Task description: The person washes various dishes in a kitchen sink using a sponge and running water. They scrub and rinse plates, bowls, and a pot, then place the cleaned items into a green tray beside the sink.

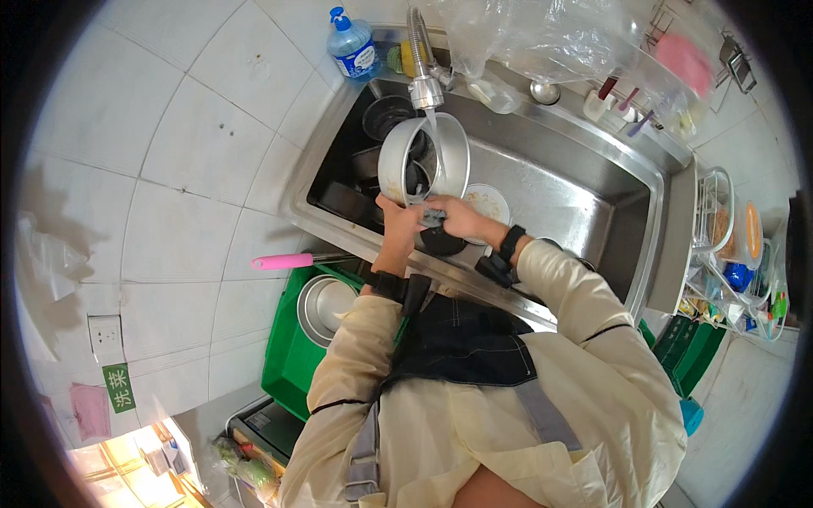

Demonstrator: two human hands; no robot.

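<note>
Over the left half of a steel sink [546, 165], a round aluminium cake pan [392, 159] is held tipped on its side. Its base is an open ring, and dark pans show through the hole. My left hand [399, 222] grips the pan's near edge. My right hand [463, 217] pinches a grey scrubber [434, 218] against the same edge, close to my left fingers. Water [437, 143] runs from the faucet [425, 94] into the pan. A white plate [488, 202] with brownish residue lies in the sink behind my right hand.
Dark pans [346, 200] fill the sink's left side. A blue pump bottle [353, 47] stands at the back left corner. Left of me, a green crate [286, 355] holds round metal pans [327, 308] beneath a pink handle [282, 261]. A wire rack [714, 209] hangs at right.
</note>
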